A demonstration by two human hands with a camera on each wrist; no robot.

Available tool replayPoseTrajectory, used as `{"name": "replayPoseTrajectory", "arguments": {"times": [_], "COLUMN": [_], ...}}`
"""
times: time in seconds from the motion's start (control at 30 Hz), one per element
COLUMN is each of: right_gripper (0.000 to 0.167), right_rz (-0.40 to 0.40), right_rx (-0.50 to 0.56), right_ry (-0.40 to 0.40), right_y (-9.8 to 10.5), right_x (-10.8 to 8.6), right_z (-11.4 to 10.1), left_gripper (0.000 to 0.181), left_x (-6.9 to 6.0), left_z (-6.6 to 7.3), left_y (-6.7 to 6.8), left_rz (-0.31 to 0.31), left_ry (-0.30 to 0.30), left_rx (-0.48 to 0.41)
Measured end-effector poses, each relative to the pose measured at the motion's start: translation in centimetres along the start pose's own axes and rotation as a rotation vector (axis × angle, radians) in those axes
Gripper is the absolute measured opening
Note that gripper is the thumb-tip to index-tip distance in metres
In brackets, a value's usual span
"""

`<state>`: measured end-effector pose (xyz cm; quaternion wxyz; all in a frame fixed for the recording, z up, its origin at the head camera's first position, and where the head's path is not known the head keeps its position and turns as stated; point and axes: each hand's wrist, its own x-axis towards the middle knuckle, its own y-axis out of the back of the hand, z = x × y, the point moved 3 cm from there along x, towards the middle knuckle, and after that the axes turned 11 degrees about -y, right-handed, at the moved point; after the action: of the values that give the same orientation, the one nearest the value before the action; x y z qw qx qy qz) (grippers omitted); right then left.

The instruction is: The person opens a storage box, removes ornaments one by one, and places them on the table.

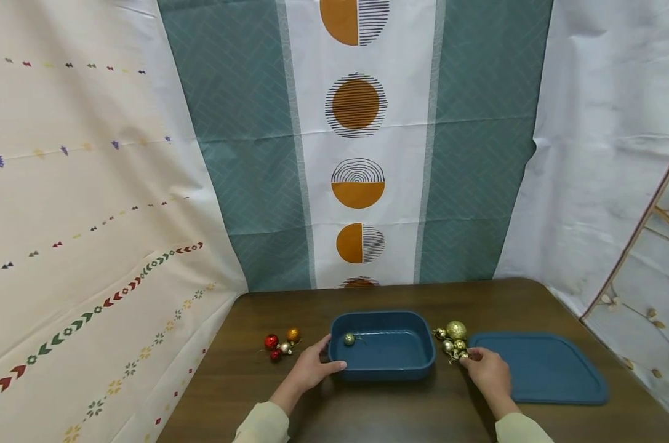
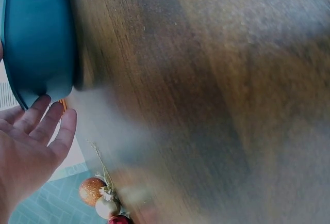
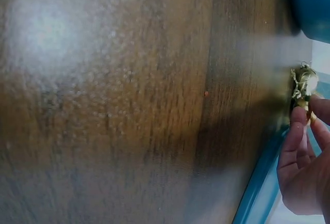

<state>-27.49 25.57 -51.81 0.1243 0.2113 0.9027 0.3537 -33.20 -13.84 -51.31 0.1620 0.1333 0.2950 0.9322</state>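
A blue rectangular container point(image 1: 381, 374) stands on the table with one small gold bauble point(image 1: 349, 339) inside, near its left end. My left hand point(image 1: 310, 367) rests on the container's left end, thumb toward the front and loosely extended fingers touching the outer wall; the left wrist view shows these fingers point(image 2: 66, 131) against it. To the container's right lies a cluster of gold baubles point(image 1: 455, 330), the largest glittery. My right hand point(image 1: 490, 374) is at the cluster's near edge, pinching a small gold bauble point(image 3: 303, 101) between thumb and fingers; the fingertips partly hide it.
A flat blue lid point(image 1: 556, 369) lies on the wooden table point(image 1: 384, 412) to the right, beside my right hand. Left of the container sit several baubles: red point(image 1: 271, 341), orange point(image 1: 293, 335) and pale gold point(image 1: 285, 348). Patterned cloth hangs behind the table.
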Motion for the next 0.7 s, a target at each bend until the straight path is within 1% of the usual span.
{"name": "replayPoseTrajectory", "arguments": {"times": [0.17,0.33,0.4,0.5,0.6,0.7], "right_gripper": [0.041,0.039,0.039,0.039,0.04,0.04], "right_rz": [-0.002,0.035,0.059,0.074,0.074,0.076], "right_rx": [-0.008,0.0,0.015,0.045,0.08,0.11], "right_ry": [-0.004,0.017,0.033,0.062,0.088,0.115], "right_y": [0.2,0.5,0.7,0.9,1.0,0.9], "right_x": [0.1,0.2,0.2,0.1,0.0,0.0], "right_z": [0.3,-0.2,-0.8,-2.3,-4.0,-5.6], "left_gripper": [0.083,0.083,0.084,0.084,0.085,0.085], "left_x": [-0.2,-0.3,-0.3,-0.3,-0.2,-0.3], "left_z": [0.1,0.0,-0.1,-0.1,0.0,0.3], "left_y": [-0.1,-0.2,-0.2,-0.2,-0.1,-0.1], "left_rz": [-0.008,-0.006,-0.003,-0.001,-0.001,0.002], "left_ry": [-0.003,0.014,0.026,0.039,0.05,0.044], "left_rx": [0.005,0.002,-0.001,-0.011,-0.026,-0.035]}}
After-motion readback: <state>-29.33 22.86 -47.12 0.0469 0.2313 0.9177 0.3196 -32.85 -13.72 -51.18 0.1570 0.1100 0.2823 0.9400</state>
